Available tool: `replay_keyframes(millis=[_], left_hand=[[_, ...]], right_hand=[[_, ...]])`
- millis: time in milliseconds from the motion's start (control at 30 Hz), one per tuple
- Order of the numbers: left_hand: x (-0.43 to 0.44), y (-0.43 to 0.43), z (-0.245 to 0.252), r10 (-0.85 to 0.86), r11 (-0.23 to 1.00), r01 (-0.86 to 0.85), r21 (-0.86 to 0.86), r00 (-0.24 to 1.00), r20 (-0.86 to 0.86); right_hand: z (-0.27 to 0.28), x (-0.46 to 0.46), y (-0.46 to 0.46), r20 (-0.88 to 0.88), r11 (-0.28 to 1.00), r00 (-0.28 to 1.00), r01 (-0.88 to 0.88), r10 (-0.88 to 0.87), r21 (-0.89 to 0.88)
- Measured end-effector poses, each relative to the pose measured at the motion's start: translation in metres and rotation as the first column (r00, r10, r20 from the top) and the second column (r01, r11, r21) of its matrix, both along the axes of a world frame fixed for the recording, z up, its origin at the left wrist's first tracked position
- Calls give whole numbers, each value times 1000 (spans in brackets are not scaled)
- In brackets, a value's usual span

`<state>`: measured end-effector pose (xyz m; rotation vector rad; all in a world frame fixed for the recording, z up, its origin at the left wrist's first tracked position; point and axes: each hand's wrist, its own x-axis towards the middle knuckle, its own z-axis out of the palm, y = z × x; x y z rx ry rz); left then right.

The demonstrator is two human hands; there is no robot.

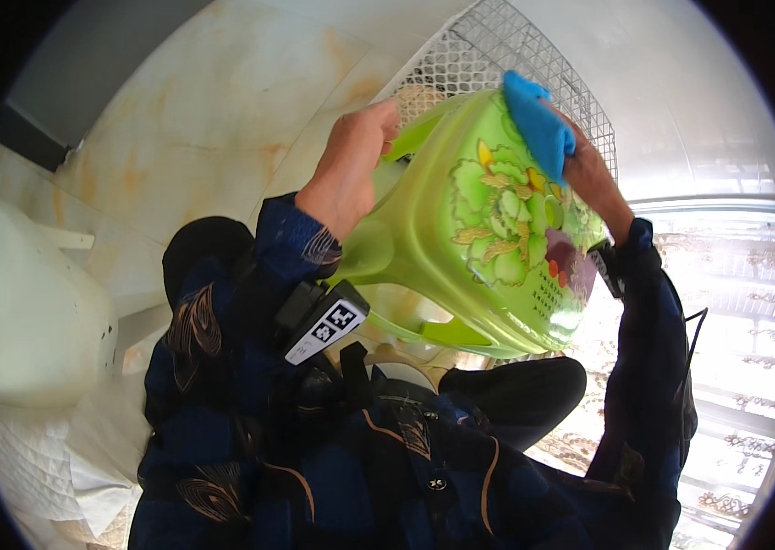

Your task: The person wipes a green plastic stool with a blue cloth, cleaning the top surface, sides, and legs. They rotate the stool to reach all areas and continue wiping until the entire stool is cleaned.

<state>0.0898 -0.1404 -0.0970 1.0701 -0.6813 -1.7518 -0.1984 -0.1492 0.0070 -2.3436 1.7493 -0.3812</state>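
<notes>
A green plastic stool (428, 206) with a printed flower pattern on its seat lies tilted in front of me, its legs towards the left. My right hand (590, 161) holds a blue cloth (537, 127) against the upper edge of the seat. My left hand (353, 161) is at the stool's upper left leg, with its fingers curled. The fingertips are partly turned away, so whether they grip the leg cannot be told. Both wrists carry dark strapped devices.
A wire mesh cage (531, 41) stands behind the stool, against a pale panel. At the left is a white plastic seat (37, 309), with quilted white fabric (43, 460) below it. Marbled tiles (222, 96) cover the floor. Patterned curtain-like material (751, 330) hangs at the bright right side.
</notes>
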Motion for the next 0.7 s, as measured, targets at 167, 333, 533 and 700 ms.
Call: replay_keyframes(millis=[167, 333, 533, 700], left_hand=[[6, 2, 3, -115, 976, 147, 159, 974, -194], [11, -2, 5, -126, 985, 145, 94, 974, -186], [15, 6, 3, -65, 991, 72, 114, 996, -68], [20, 6, 2, -81, 988, 88, 127, 995, -58]], right_hand=[[1, 67, 14, 58, 883, 881, -470, 470, -25], [7, 103, 14, -212, 851, 825, -501, 524, 158], [17, 106, -35, -703, 711, 446, -693, 554, 120], [-1, 139, 47, -210, 545, 506, -807, 837, 227]])
